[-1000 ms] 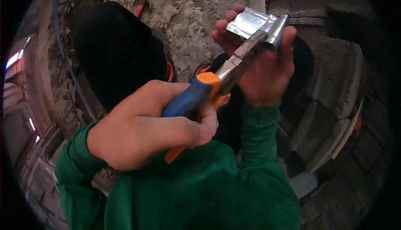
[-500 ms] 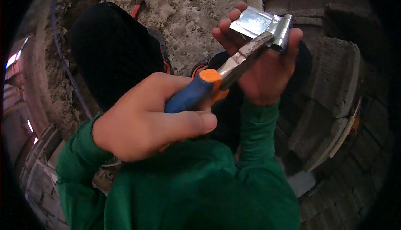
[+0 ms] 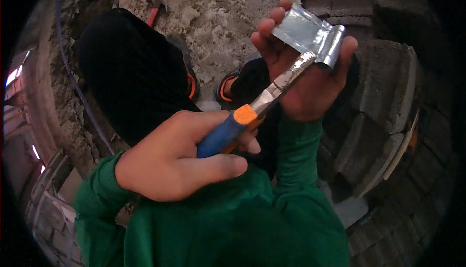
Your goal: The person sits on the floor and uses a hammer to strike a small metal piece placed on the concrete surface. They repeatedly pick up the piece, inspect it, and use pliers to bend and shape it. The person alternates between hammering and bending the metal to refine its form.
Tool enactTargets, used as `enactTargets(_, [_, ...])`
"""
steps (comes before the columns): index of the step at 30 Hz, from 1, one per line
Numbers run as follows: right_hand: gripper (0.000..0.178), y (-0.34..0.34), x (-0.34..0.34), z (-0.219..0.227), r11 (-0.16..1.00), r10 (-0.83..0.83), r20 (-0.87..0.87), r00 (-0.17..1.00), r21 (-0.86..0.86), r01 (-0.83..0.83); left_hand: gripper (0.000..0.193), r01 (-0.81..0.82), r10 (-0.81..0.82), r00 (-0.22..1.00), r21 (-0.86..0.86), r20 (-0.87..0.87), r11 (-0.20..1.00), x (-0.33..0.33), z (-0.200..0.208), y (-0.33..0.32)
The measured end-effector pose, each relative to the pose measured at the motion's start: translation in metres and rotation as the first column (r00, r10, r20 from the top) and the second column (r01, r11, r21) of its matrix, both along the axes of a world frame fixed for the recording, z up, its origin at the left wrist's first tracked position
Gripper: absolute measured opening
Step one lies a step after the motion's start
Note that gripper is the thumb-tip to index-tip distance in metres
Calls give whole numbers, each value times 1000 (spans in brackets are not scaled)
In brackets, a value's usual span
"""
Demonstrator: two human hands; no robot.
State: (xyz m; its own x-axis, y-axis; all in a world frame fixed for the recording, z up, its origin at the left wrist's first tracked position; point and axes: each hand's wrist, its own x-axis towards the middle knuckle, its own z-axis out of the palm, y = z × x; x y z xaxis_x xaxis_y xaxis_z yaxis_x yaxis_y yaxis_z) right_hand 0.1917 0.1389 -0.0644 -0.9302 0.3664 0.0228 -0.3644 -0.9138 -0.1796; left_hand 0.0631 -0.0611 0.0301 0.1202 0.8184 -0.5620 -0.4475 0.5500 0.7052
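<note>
My left hand [image 3: 167, 162] is wrapped round the blue and orange handles of a pair of pliers [image 3: 284, 85]. The worn metal jaws of the pliers reach up and to the right, their tip against the lower edge of a small shiny metal sheet [image 3: 302, 29]. One side of that sheet is rolled into a tube shape. My right hand [image 3: 308, 90] cradles the sheet from beneath, fingers behind its flat part and thumb along the rolled side. Whether the jaws grip the metal is hard to make out.
A hammer [image 3: 154, 13] with a red handle lies on the rough ground [image 3: 208, 19] beyond my bent knee [image 3: 119, 68]. Stacked grey concrete blocks [image 3: 383, 87] stand close on my right. A thin cable [image 3: 80, 87] runs along the left.
The pliers have drawn down slightly and their jaws now sit lower, at the sheet's edge by the rolled side. My right hand has tilted the sheet a little.
</note>
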Motion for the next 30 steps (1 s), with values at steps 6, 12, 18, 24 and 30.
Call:
enactTargets(6, [116,5,3,2,977,-17,-86,996,212,35,30,145,-56,931,226,-360,963,5,-9,0])
enactTargets(12, [97,-7,0,40,793,-319,272,908,602,98,26,133,119,663,273,-739,953,15,-21,-7])
enactTargets(18, [34,-20,16,61,526,-671,365,646,848,67,26,171,210,349,282,-913,944,5,-44,-7])
enactTargets(24, [17,-34,5,63,522,-743,387,546,846,111,24,207,295,252,349,-922,914,-1,-65,-1])
enactTargets(30, [15,-34,5,55,507,-768,335,546,839,198,25,246,357,195,398,-914,884,-5,-72,6])
